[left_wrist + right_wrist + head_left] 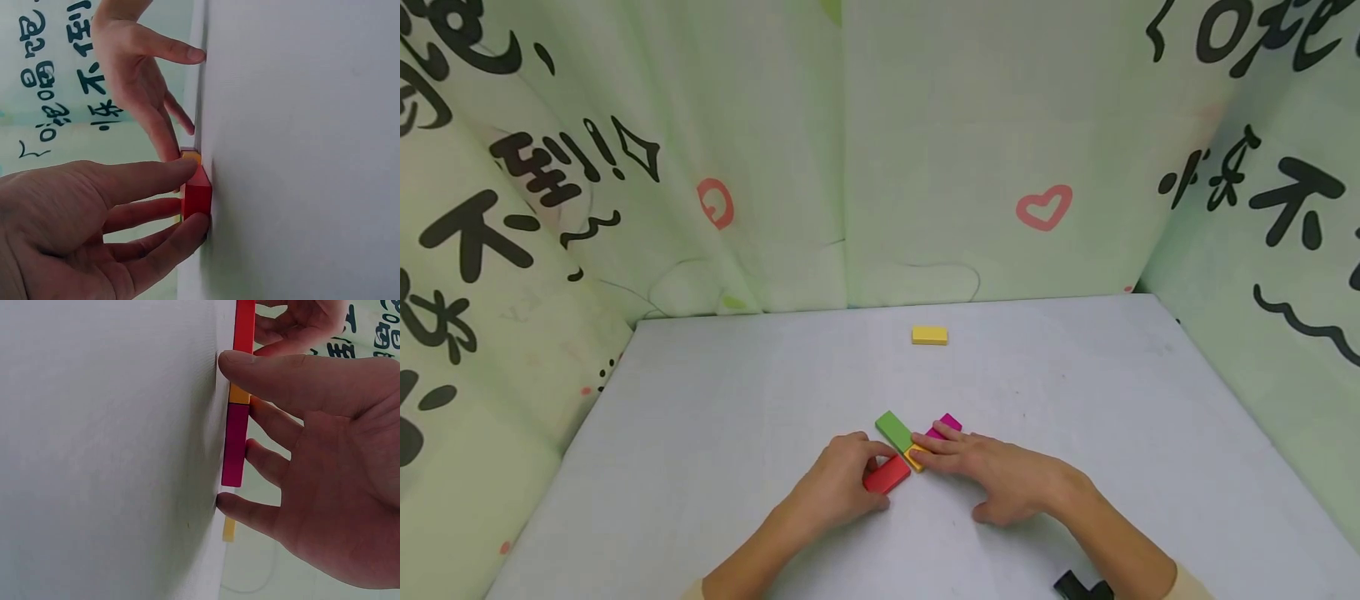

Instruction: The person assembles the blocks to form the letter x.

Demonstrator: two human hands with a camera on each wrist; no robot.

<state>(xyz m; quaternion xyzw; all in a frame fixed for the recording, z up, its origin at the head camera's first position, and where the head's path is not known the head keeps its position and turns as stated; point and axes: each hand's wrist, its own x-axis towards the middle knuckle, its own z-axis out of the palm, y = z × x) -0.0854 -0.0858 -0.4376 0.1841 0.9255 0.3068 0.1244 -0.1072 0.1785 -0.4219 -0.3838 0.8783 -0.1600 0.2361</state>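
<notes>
Red block (887, 475) flat on table (700, 417), at 7 o'clock of a small cluster, pinched along its edges by left hand (838, 487): thumb on near side, fingers on far side, seen clearly from left wrist view (197, 195). Orange block (916, 457) at cluster centre, touching red block's inner end. Green block (893, 429) at 11 o'clock of orange, magenta block (943, 427) at 1 o'clock, all lying flat and close together in a rough X. Right hand (992, 475) laid flat, fingers straight, fingertips pressing on orange and near end of magenta; nothing clasped. Right wrist view: magenta (235, 445), orange (239, 394) and red (244, 325) in one line along table surface, fingers (281, 372) bearing on them.

Judgement on doing the step well: keep right fingers pressing so orange and magenta stay put, slide red with a light pinch, keep it flat, bring end square against orange, avoid nudging green.

Yellow block (929, 335) alone at 12 o'clock, well apart from cluster, near back of table. No containers in view; nothing held in any. Printed green curtain (925, 150) round table on three sides. Dark strap (1078, 586) on right wrist.
</notes>
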